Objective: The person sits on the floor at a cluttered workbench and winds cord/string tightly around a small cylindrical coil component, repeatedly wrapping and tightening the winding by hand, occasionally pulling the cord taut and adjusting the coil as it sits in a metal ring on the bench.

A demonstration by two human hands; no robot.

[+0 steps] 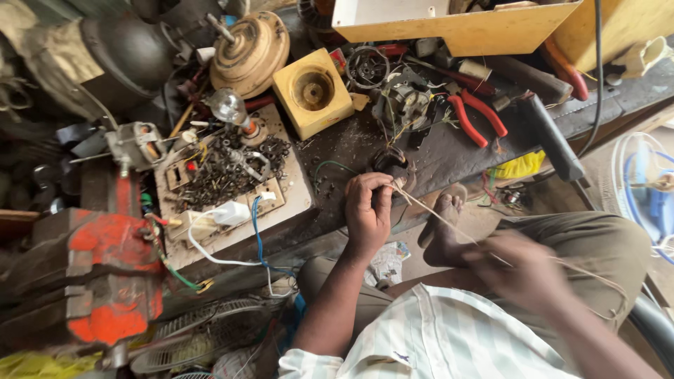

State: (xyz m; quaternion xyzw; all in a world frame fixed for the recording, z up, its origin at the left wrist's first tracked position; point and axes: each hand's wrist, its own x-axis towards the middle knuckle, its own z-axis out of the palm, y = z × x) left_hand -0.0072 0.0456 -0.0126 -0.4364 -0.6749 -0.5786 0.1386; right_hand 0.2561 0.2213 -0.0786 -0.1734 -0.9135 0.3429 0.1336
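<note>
My left hand [368,207] grips a small dark round coil part [391,163] at the near edge of the workbench [435,151], fingers closed over it. A thin pale string [449,223] runs taut from that part to my right hand [523,270], which is blurred and closed around the string lower right. More of the string loops past my right wrist. My bare foot [442,228] rests below the bench edge, between the two hands.
Red-handled pliers [477,116], a small motor [400,105], a yellow square housing [312,91], a tan round motor cover [249,52] and a board of screws [225,168] crowd the bench. A red vise [105,274] stands left. A fan guard [646,189] sits right.
</note>
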